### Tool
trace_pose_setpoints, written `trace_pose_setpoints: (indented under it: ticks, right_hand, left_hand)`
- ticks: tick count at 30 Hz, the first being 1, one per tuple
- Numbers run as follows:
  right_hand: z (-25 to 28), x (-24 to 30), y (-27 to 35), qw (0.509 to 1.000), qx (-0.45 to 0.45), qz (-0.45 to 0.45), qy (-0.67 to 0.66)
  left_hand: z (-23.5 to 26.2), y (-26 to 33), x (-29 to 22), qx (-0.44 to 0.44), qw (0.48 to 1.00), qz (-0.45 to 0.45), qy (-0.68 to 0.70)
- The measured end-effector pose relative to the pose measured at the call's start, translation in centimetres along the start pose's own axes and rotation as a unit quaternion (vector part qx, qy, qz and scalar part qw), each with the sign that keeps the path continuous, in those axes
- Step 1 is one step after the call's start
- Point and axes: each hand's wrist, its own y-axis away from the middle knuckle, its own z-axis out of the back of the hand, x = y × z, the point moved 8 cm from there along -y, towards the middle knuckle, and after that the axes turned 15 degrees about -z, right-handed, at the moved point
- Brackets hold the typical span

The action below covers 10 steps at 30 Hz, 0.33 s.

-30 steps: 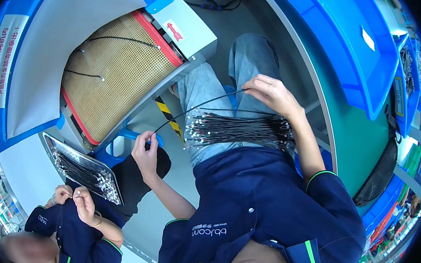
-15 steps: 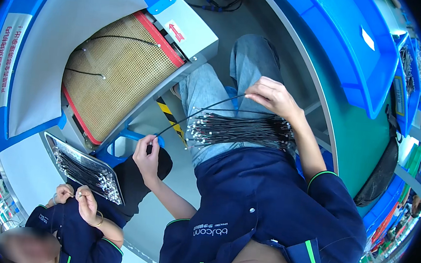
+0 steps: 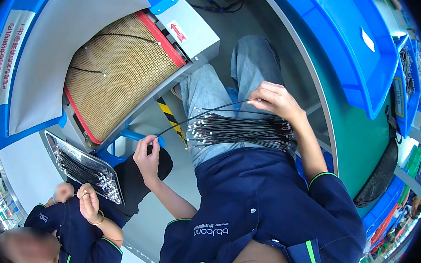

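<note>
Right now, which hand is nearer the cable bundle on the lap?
Right. The right hand rests at the cable bundle, pinching one cable; the left hand holds that cable's far end, apart.

My rig: navy short-sleeve shirt (image 3: 264, 201) w/ green cuff trim, pale chest print at 6 o'clock, grey-blue jeans (image 3: 225, 82).

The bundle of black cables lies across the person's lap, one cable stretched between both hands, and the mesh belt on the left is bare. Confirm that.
Not quite: the mesh belt is not bare. The head view shows two black cables lying on it. The rest holds: the bundle of black cables lies across the lap, and one cable runs from the left hand to the right hand.
</note>
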Motion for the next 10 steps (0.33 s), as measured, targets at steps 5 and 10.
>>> trace_pose_setpoints:
  ticks: [5,10]
  right_hand:
    - [-0.23,0.09,0.06,1.000,0.024,-0.003,0.004]
    - [-0.29,-0.25,0.20,0.999,0.040,-0.007,0.017]
  left_hand:
    - [-0.01,-0.23,0.08,0.003,1.000,0.001,-0.005]
    - [0.09,-0.18,0.52,-0.003,1.000,0.010,0.009]
